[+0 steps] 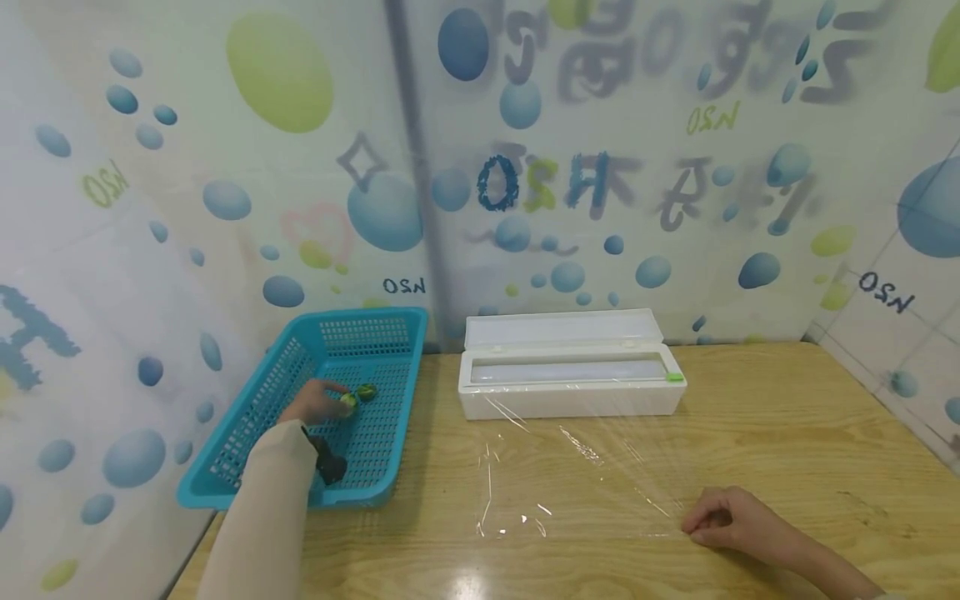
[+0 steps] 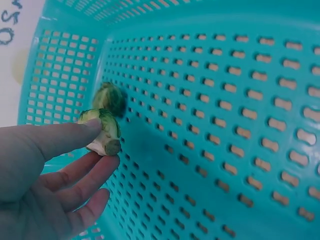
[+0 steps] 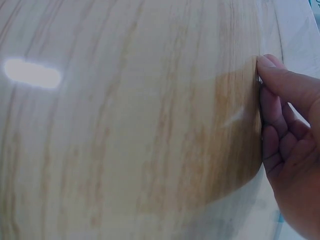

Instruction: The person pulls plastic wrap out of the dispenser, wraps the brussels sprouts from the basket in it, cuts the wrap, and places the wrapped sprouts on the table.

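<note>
My left hand (image 1: 313,402) reaches inside the blue basket (image 1: 408,400). Between thumb and fingers it pinches a Brussels sprout (image 2: 102,132), its cut stem end showing in the left wrist view. A second Brussels sprout (image 1: 367,391) lies on the basket floor just beyond. On the other side, my right hand (image 1: 738,527) pinches the near right corner of a sheet of plastic wrap (image 1: 577,483). The transparent sheet stretches over the table from the white wrap dispenser (image 1: 570,400), whose lid stands raised with the roll visible inside.
The wooden table (image 1: 787,417) meets a patterned wall covering (image 1: 525,275) at the back. At the dispenser's right end sits a small green slider (image 1: 675,377). The basket's tall rim surrounds the left hand, and a dark wrist device (image 1: 327,461) hangs under that wrist.
</note>
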`<state>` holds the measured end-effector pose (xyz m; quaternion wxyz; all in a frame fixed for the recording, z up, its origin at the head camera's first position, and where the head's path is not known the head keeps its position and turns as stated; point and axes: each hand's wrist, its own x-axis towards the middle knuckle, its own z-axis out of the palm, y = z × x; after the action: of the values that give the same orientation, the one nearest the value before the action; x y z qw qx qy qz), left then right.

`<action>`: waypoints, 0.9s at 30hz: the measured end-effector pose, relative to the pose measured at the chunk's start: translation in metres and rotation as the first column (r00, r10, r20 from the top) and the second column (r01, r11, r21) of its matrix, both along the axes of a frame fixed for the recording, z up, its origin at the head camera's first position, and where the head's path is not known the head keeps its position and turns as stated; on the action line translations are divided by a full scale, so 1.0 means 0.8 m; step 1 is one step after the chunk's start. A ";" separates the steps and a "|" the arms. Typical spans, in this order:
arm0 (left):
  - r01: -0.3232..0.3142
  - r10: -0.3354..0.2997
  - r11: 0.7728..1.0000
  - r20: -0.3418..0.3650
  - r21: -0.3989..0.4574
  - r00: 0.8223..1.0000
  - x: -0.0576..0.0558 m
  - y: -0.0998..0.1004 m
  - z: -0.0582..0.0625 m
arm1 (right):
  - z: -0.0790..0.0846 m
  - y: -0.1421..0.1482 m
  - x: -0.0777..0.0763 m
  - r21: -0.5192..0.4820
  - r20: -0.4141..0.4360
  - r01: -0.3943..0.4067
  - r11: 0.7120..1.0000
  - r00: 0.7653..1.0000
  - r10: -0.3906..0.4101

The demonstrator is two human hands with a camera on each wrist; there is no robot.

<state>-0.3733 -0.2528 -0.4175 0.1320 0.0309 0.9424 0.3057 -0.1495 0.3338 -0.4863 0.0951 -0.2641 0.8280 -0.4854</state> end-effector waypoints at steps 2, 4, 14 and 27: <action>-0.001 0.001 1.000 0.002 0.010 1.000 -0.002 0.002 0.002 | 0.000 0.000 0.000 -0.001 0.001 0.001 1.000 1.000 -0.001; 0.003 -0.003 1.000 0.003 0.027 1.000 -0.003 0.003 0.004 | 0.000 0.000 0.000 -0.002 0.005 0.003 1.000 1.000 -0.003; 0.030 -0.029 0.999 -0.032 0.043 0.999 0.008 0.014 0.032 | 0.000 -0.001 0.001 0.004 0.005 0.006 1.000 1.000 -0.006; 0.071 -0.064 0.996 -0.121 0.049 0.991 0.024 0.031 0.063 | 0.003 -0.003 0.001 0.018 0.012 0.018 1.000 1.000 -0.018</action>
<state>-0.3545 -0.2280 -0.3668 0.0848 0.0846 0.9385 0.3238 -0.1488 0.3315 -0.4842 0.0983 -0.2528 0.8341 -0.4804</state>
